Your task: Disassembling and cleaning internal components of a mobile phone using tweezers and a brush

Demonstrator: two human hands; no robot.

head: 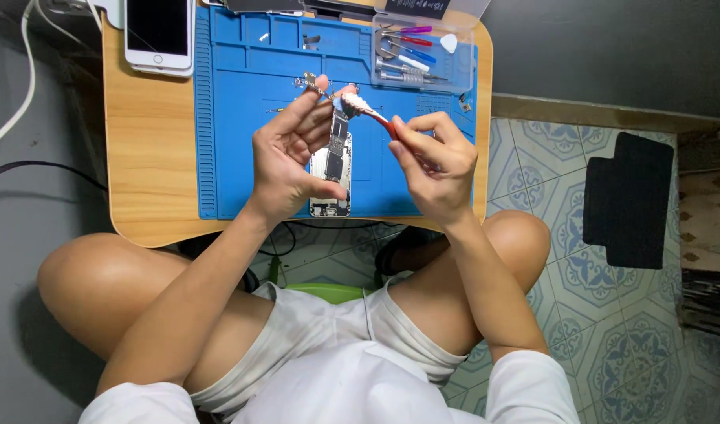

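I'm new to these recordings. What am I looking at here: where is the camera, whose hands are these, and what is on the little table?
The camera sits on a person's head and looks down at their own bare hands, no machine. The left hand pinches a small metal part at its fingertips. The right hand holds a red-handled brush whose head meets that part. Below them an opened phone lies on a blue work mat on a wooden table. A clear tool box and a white phone lie farther back.

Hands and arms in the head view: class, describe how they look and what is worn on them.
Both the left hand and right hand are bare: no gloves, rings, watch or wristband. The forearms are uncovered; white short sleeves show at the bottom edge.
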